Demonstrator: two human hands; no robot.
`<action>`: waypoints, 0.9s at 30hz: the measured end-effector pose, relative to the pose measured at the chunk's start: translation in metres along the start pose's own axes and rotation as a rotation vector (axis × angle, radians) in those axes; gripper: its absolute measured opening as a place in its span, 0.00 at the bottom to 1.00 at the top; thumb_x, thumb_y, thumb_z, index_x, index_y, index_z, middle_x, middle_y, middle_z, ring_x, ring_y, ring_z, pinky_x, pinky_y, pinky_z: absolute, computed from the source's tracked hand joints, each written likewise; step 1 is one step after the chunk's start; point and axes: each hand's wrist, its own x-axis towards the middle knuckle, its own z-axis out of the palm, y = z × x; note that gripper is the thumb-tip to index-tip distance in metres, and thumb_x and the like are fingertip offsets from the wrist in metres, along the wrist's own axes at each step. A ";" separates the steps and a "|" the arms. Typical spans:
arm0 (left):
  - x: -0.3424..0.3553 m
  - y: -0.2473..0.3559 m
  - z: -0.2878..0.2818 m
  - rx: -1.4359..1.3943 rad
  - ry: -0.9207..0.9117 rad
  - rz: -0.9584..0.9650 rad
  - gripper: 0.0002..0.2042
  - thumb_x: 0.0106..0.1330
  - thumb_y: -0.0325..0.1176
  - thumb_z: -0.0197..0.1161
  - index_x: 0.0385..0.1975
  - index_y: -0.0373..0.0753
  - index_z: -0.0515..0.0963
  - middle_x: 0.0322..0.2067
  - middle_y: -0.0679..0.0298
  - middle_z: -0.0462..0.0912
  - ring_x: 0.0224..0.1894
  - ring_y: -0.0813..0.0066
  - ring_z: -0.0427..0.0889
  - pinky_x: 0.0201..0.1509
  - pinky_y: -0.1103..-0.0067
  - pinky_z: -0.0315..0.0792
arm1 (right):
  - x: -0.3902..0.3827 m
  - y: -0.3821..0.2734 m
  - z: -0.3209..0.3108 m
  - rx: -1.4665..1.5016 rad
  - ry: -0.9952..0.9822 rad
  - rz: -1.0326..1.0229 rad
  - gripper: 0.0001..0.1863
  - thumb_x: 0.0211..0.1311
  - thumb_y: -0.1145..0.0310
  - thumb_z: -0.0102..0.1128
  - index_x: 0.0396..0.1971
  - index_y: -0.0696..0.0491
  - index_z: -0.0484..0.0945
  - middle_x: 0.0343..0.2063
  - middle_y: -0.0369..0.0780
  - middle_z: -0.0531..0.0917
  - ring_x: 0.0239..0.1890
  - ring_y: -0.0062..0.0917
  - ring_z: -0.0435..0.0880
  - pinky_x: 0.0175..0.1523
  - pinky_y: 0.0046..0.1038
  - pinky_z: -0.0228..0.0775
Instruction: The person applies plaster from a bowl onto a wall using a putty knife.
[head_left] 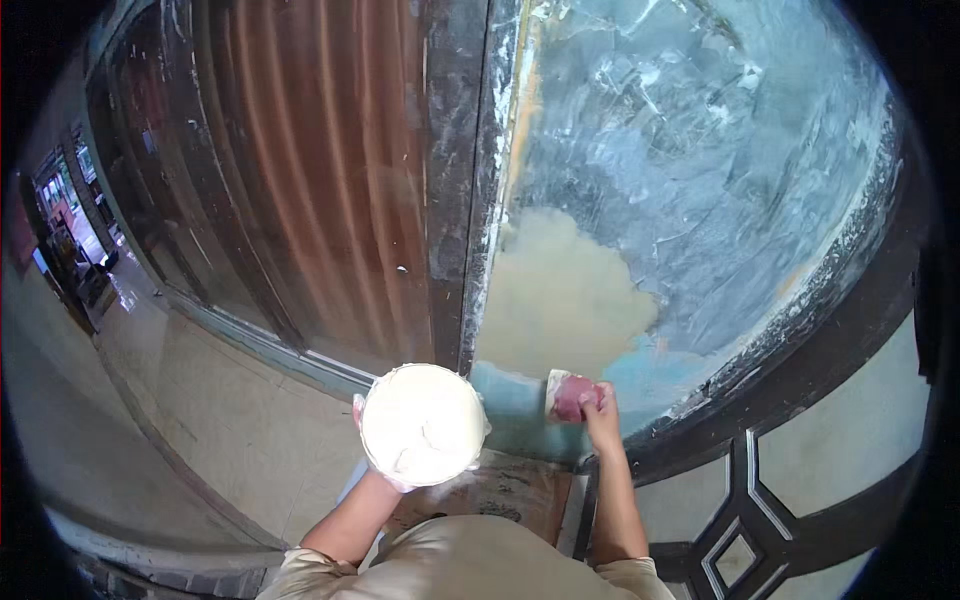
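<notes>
Bucket and red scraper before a patchy wall
Left fingers clasp the bucket of pale paste; right fingers grip the scraper.

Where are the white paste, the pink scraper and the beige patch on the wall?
White paste (422,415): head view, middle of its top surface.
Pink scraper (571,397): head view, its flat pink face.
Beige patch (565,297): head view, its middle.

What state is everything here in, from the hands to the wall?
Left hand: supporting the tub.
Tub: open, rim smeared.
Paste: pale, its surface uneven, in the tub.
Right hand: gripping the spreader.
Spreader: reddish, pale along its left edge.
Wall: mottled blue-grey, partly covered by a beige patch.
Curtain: hanging in folds.
</notes>
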 end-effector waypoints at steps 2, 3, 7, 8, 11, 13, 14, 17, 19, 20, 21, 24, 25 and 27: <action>0.001 0.000 -0.005 -0.041 -0.051 -0.016 0.56 0.44 0.83 0.48 0.70 0.49 0.58 0.69 0.47 0.59 0.67 0.37 0.62 0.65 0.39 0.61 | 0.004 -0.018 -0.003 0.080 0.032 0.014 0.12 0.67 0.71 0.57 0.46 0.54 0.68 0.40 0.37 0.76 0.43 0.20 0.76 0.49 0.24 0.69; 0.000 0.000 -0.005 -0.042 -0.050 -0.021 0.56 0.44 0.83 0.48 0.70 0.49 0.58 0.69 0.47 0.59 0.67 0.37 0.62 0.65 0.39 0.61 | 0.004 -0.025 0.001 0.115 0.077 -0.006 0.12 0.66 0.73 0.57 0.46 0.54 0.68 0.38 0.36 0.77 0.42 0.20 0.76 0.49 0.24 0.70; 0.001 -0.005 -0.001 -0.191 -0.171 -0.076 0.59 0.40 0.83 0.53 0.71 0.47 0.56 0.68 0.43 0.59 0.66 0.31 0.62 0.61 0.34 0.60 | 0.005 -0.016 0.005 0.249 0.065 0.030 0.11 0.64 0.75 0.59 0.44 0.55 0.70 0.37 0.35 0.79 0.39 0.18 0.77 0.47 0.22 0.70; 0.002 -0.005 -0.004 -0.134 -0.174 -0.078 0.59 0.40 0.83 0.53 0.71 0.47 0.56 0.68 0.43 0.59 0.66 0.31 0.62 0.61 0.33 0.60 | 0.004 -0.009 0.003 0.248 0.072 0.030 0.11 0.64 0.75 0.59 0.44 0.55 0.70 0.37 0.35 0.79 0.39 0.18 0.77 0.47 0.22 0.70; 0.001 -0.007 -0.003 -0.208 -0.157 -0.091 0.59 0.40 0.82 0.54 0.71 0.48 0.56 0.68 0.44 0.59 0.66 0.32 0.62 0.61 0.32 0.59 | 0.000 0.008 0.004 0.055 0.044 0.067 0.09 0.62 0.74 0.62 0.40 0.55 0.73 0.33 0.35 0.80 0.37 0.17 0.77 0.45 0.21 0.70; 0.000 -0.007 0.001 -0.162 -0.147 -0.086 0.59 0.40 0.82 0.54 0.71 0.48 0.56 0.68 0.44 0.59 0.65 0.32 0.62 0.60 0.31 0.59 | -0.002 0.011 0.000 0.089 0.045 0.101 0.10 0.62 0.75 0.62 0.40 0.55 0.73 0.32 0.34 0.80 0.36 0.17 0.77 0.45 0.21 0.70; -0.002 -0.007 0.000 -0.185 -0.117 -0.083 0.58 0.40 0.82 0.54 0.71 0.48 0.56 0.68 0.44 0.60 0.65 0.31 0.62 0.59 0.31 0.60 | -0.003 0.009 -0.001 0.123 0.042 0.134 0.10 0.61 0.75 0.62 0.40 0.55 0.73 0.31 0.34 0.80 0.34 0.17 0.77 0.44 0.21 0.70; -0.003 -0.005 -0.001 -0.172 -0.127 -0.103 0.58 0.41 0.82 0.54 0.70 0.48 0.57 0.67 0.44 0.61 0.64 0.32 0.64 0.59 0.33 0.62 | 0.012 0.008 -0.016 0.058 0.104 0.103 0.09 0.63 0.71 0.63 0.40 0.55 0.72 0.28 0.33 0.79 0.29 0.16 0.76 0.35 0.20 0.69; 0.001 -0.007 -0.002 -0.118 -0.099 -0.072 0.57 0.41 0.82 0.53 0.69 0.47 0.58 0.65 0.42 0.64 0.63 0.31 0.66 0.60 0.38 0.66 | 0.027 0.009 -0.033 -0.030 0.255 0.010 0.09 0.65 0.67 0.63 0.38 0.54 0.73 0.25 0.32 0.77 0.24 0.16 0.74 0.27 0.19 0.65; 0.001 -0.007 0.000 -0.095 -0.075 -0.064 0.57 0.42 0.82 0.53 0.69 0.47 0.58 0.64 0.41 0.64 0.62 0.31 0.66 0.60 0.39 0.67 | 0.034 0.000 -0.036 -0.031 0.279 0.008 0.11 0.64 0.65 0.65 0.36 0.54 0.74 0.24 0.32 0.76 0.24 0.16 0.73 0.29 0.19 0.65; 0.000 -0.007 0.001 -0.092 -0.071 -0.063 0.57 0.42 0.82 0.53 0.69 0.47 0.58 0.64 0.41 0.64 0.62 0.31 0.66 0.60 0.39 0.67 | 0.045 -0.007 -0.035 -0.086 0.358 -0.076 0.12 0.64 0.63 0.66 0.35 0.55 0.75 0.24 0.33 0.77 0.24 0.17 0.72 0.31 0.21 0.66; -0.001 -0.009 0.010 -0.145 -0.139 -0.049 0.59 0.42 0.84 0.50 0.69 0.44 0.58 0.65 0.42 0.64 0.62 0.30 0.66 0.58 0.37 0.68 | 0.072 -0.020 -0.044 -0.316 0.529 -0.119 0.16 0.62 0.58 0.66 0.35 0.56 0.76 0.25 0.38 0.80 0.27 0.27 0.77 0.37 0.29 0.70; -0.003 -0.011 0.012 -0.167 -0.129 -0.047 0.59 0.41 0.84 0.50 0.70 0.44 0.58 0.65 0.42 0.63 0.62 0.30 0.66 0.58 0.37 0.68 | 0.077 -0.018 -0.051 -0.493 0.614 -0.077 0.18 0.61 0.55 0.66 0.36 0.56 0.77 0.27 0.43 0.83 0.30 0.35 0.82 0.41 0.34 0.73; 0.003 -0.014 0.009 -0.202 -0.113 -0.064 0.60 0.40 0.85 0.49 0.70 0.44 0.57 0.65 0.42 0.63 0.62 0.30 0.66 0.58 0.37 0.67 | 0.082 0.013 -0.063 -0.534 0.707 -0.067 0.22 0.59 0.50 0.67 0.35 0.56 0.78 0.29 0.49 0.84 0.32 0.43 0.82 0.44 0.40 0.72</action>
